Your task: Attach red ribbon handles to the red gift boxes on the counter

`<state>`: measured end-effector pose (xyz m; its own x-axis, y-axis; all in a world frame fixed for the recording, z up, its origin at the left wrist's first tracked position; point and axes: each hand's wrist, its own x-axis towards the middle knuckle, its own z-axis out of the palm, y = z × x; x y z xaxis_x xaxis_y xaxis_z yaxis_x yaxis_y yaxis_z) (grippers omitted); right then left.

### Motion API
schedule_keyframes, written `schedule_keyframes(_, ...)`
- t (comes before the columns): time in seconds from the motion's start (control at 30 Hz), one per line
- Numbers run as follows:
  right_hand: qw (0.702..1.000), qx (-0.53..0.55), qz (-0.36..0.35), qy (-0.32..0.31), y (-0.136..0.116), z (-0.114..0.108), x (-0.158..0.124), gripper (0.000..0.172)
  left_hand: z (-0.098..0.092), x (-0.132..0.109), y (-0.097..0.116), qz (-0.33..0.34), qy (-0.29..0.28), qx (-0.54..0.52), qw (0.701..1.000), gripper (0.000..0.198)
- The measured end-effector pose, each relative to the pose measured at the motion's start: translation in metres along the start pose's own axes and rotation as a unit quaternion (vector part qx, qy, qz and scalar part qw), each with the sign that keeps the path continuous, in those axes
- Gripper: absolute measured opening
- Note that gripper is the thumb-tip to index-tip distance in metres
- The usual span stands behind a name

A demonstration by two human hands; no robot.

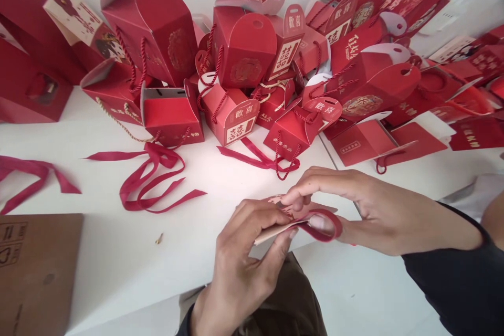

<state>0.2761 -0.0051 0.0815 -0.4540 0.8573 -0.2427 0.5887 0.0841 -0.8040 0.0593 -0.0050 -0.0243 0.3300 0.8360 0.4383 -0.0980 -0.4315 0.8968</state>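
My left hand (pixel 246 257) pinches the near edge of a flat, unfolded card gift box (pixel 275 228), thumb and fingers closed on it, just above the white table's front edge. My right hand (pixel 354 205) comes in from the right and grips the same flat box from the other side. Its fingers curl over the top, and a dark red ribbon loop (pixel 326 223) wraps around the thumb. The box's printed face is mostly hidden under the fingers.
A heap of assembled red gift boxes (pixel 244 47) with rope handles fills the back of the white table (pixel 118 252). Loose red ribbons (pixel 153 178) lie at centre left and far left. A brown cardboard carton (pixel 35 268) sits at the lower left corner.
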Motion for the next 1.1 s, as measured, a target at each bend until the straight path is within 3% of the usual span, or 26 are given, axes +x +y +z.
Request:
schedule_keyframes(0.1, 1.000, -0.013, 0.002, -0.007, 0.000, 0.000, -0.003, 0.033, 0.001, 0.001, 0.001, -0.011, 0.004, 0.000, 1.000, 0.017)
schedule_keyframes(0.3, 0.997, 0.044, 0.052, 0.039, -0.003, 0.006, -0.004, 0.016, 0.001, 0.001, 0.002, -0.017, 0.012, 0.004, 1.000, 0.016)
schedule_keyframes(0.7, 0.995, 0.009, -0.040, 0.091, -0.001, 0.015, -0.005, 0.011, -0.001, 0.003, 0.007, 0.005, -0.005, 0.036, 0.999, 0.011)
schedule_keyframes(1.1, 0.996, -0.047, -0.030, 0.066, 0.003, 0.017, -0.008, 0.030, -0.001, 0.000, -0.001, 0.053, -0.004, 0.045, 0.998, 0.019)
